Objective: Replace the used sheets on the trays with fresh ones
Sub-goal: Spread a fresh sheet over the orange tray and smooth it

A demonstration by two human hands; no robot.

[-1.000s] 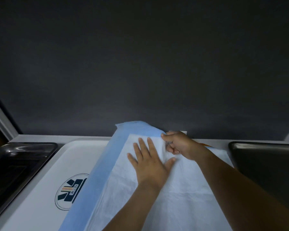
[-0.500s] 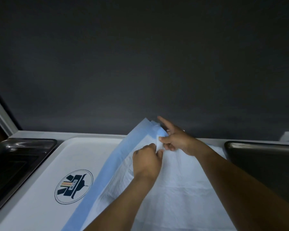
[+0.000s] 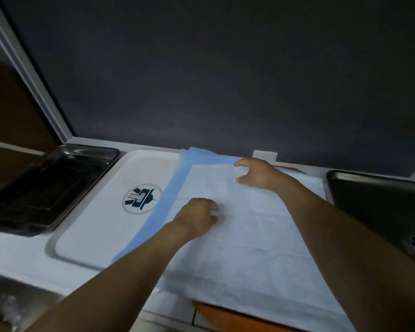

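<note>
White, blue-edged sheet [image 3: 249, 236] lies flat across white logo tray [image 3: 98, 219].

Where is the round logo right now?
Head view, left of centre: the round logo sits on the white tray, just left of the sheet's blue border, right of the dark metal tray.

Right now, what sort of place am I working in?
Probably a clinic or lab prep counter. A steel instrument tray sits at the left, a white tray with a round emblem lies beside it, and a blue-edged disposable sheet partly covers that tray.
</note>
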